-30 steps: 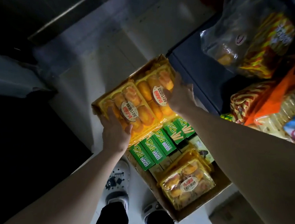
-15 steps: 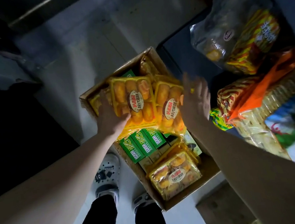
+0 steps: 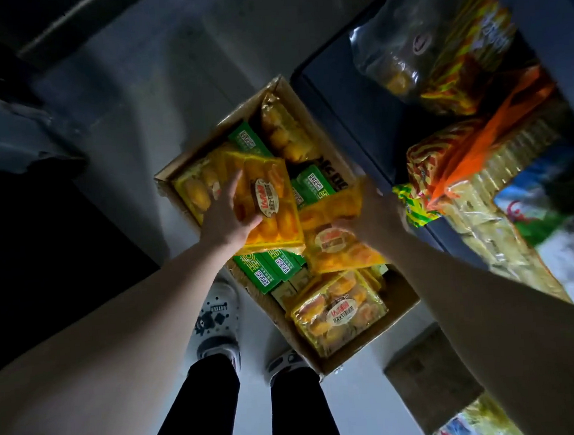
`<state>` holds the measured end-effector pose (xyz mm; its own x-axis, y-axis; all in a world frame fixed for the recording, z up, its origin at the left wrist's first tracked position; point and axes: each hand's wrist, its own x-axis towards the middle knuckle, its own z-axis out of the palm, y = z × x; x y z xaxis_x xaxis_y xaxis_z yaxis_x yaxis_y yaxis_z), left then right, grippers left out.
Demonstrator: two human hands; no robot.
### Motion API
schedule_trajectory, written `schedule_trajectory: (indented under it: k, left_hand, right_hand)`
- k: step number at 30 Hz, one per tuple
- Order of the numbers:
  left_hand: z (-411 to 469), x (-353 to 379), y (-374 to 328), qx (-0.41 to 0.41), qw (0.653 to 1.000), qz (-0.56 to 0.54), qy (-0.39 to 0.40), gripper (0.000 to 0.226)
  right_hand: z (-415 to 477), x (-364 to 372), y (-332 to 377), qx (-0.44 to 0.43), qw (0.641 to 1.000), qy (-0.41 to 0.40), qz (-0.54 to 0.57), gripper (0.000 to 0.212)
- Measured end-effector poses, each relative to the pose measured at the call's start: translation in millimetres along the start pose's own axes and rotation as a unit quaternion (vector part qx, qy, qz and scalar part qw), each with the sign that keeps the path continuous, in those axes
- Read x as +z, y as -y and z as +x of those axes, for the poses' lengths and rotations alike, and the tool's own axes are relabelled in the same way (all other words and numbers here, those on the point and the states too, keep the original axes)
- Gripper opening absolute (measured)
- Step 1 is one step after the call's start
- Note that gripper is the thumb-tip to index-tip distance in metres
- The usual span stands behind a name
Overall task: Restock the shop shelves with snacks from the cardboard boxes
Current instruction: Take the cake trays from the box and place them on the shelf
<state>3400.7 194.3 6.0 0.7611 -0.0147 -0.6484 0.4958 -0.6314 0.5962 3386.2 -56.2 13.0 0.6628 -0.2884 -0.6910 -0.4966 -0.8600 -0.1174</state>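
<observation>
left hand [image 3: 225, 218] curled round yellow pack [image 3: 275, 214], right hand [image 3: 378, 213] gripping second pack [image 3: 343, 252]

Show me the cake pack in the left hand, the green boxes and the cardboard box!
cake pack [image 3: 266, 198]: head view, on its oval label.
green boxes [image 3: 259, 274]: head view, on the left one's top face.
cardboard box [image 3: 371, 346]: head view, on its near side wall.

The cardboard box [image 3: 399, 299] lies on the floor ahead of my shoes [image 3: 217, 312], just left of the shelf [image 3: 356, 109]. Over its left side my left grip [image 3: 227, 218] holds the left pack [image 3: 272, 201]. To its right, my right grip [image 3: 378, 213] holds the right pack [image 3: 336, 247]. Cartons [image 3: 269, 270] lie beneath them, with the near pack [image 3: 339, 312] at the box's near end. Bagged snacks [image 3: 454, 49] lie on the shelf.
</observation>
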Motion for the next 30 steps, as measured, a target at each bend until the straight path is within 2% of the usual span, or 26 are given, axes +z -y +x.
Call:
schedule_trajectory:
  k: [2,4,6,10,13,15,18,23,27,30]
  left_hand:
    - [-21.4,-5.4,-8.2,0.004,1.000,0.012,0.013,0.084]
    - [-44.1,-14.2,-19.3,0.007,0.999,0.031,0.015,0.076]
    - [-69.1,-27.9,-34.9,0.008,0.999,0.048,0.013,0.072]
    - [-121.0,-62.4,-71.0,0.002,0.999,0.048,-0.002,0.068]
    - [-163.1,-92.6,-103.9,-0.014,1.000,-0.001,-0.010,0.067]
    - [-190.6,-115.3,-130.4,-0.013,1.000,-0.008,-0.008,0.064]
    - [-230.0,-153.7,-177.7,0.038,0.999,0.020,-0.004,0.060]
    - [-294.1,-224.6,-266.2,0.117,0.993,-0.007,0.024,0.058]
    - [-341.9,-277.3,-326.5,0.178,0.982,-0.029,0.060,0.056]
    - [-371.6,-309.5,-366.0,0.197,0.977,-0.058,0.055,0.056]
  right_hand:
    - [-26.7,0.5,-8.4,0.001,0.999,-0.002,0.053,0.075]
    - [-55.2,-6.3,-12.9,0.002,0.997,-0.028,0.075,0.063]
    - [-86.4,-22.5,-13.5,-0.013,0.996,-0.056,0.072,0.063]
    - [-155.7,-77.6,-13.4,-0.062,0.991,-0.094,0.073,0.075]
    - [-209.2,-124.8,-14.2,-0.087,0.987,-0.108,0.075,0.060]
    - [-245.7,-155.5,-12.6,-0.071,0.987,-0.116,0.083,0.046]
    - [-300.0,-199.7,-7.0,-0.050,0.987,-0.136,0.071,0.032]
    - [-380.8,-268.6,-1.2,-0.061,0.973,-0.212,0.071,0.033]
    - [-430.5,-320.3,-3.2,-0.088,0.945,-0.293,0.116,0.031]
    - [-458.0,-358.4,1.2,-0.111,0.916,-0.358,0.140,0.030]
